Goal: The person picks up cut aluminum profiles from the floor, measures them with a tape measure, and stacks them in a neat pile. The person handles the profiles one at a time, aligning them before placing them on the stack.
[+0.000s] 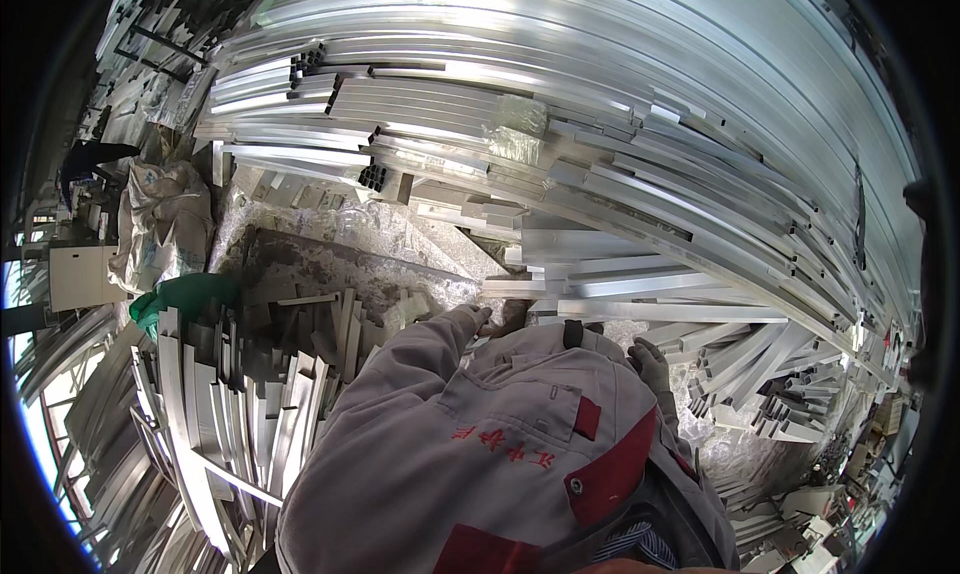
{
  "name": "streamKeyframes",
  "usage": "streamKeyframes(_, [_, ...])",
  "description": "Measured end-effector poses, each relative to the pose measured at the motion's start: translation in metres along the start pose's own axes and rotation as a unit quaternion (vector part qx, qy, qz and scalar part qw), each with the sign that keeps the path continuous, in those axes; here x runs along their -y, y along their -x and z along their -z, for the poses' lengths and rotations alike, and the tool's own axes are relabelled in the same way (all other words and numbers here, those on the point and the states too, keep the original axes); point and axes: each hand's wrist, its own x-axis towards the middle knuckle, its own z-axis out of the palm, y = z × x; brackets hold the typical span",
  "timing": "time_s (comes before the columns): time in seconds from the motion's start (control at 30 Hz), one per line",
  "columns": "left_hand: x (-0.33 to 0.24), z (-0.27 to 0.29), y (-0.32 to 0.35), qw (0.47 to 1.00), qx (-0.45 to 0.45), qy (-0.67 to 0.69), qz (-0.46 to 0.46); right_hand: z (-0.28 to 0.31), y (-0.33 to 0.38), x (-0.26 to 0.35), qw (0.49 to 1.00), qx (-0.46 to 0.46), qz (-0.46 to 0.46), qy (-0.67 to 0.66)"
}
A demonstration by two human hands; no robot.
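Note:
My left hand, in a grey glove, hangs at the front of my body below the left sleeve. Its fingers are loosely bent and hold nothing that I can see. At my other side is my gloved right hand, fingers slightly apart, with nothing visible in it. Closest to the left hand are the ends of silver metal profiles. Beyond the right hand lies a loose heap of short silver profiles.
Long silver profiles are stacked across the far side, with a clear plastic wrap on them. Upright offcuts crowd my left. Past them are a green bag and a bulging white sack. A worn, dusty floor shows between.

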Motion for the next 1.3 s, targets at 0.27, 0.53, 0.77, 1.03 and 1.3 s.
streamKeyframes(0.27, [0.037, -0.045, -0.003, 0.997, -0.018, -0.001, -0.070, -0.015, -0.016, 0.002, 0.989, 0.052, 0.027, 0.136])
streamKeyframes(0.53, [0.050, -0.020, 0.002, 0.998, -0.029, -0.003, -0.053, -0.016, -0.023, -0.010, 0.979, 0.063, 0.051, 0.188])
streamKeyframes(0.77, [0.056, 0.001, 0.002, 0.998, -0.052, 0.008, -0.020, -0.003, -0.026, -0.019, 0.971, 0.074, 0.074, 0.214])
streamKeyframes(1.03, [0.059, -0.023, -0.002, 0.996, -0.078, 0.035, -0.008, 0.008, -0.041, -0.007, 0.958, 0.104, 0.083, 0.254])
streamKeyframes(1.3, [0.052, -0.072, 0.028, 0.988, -0.130, 0.089, 0.004, 0.028, -0.086, 0.012, 0.932, 0.146, 0.127, 0.307])
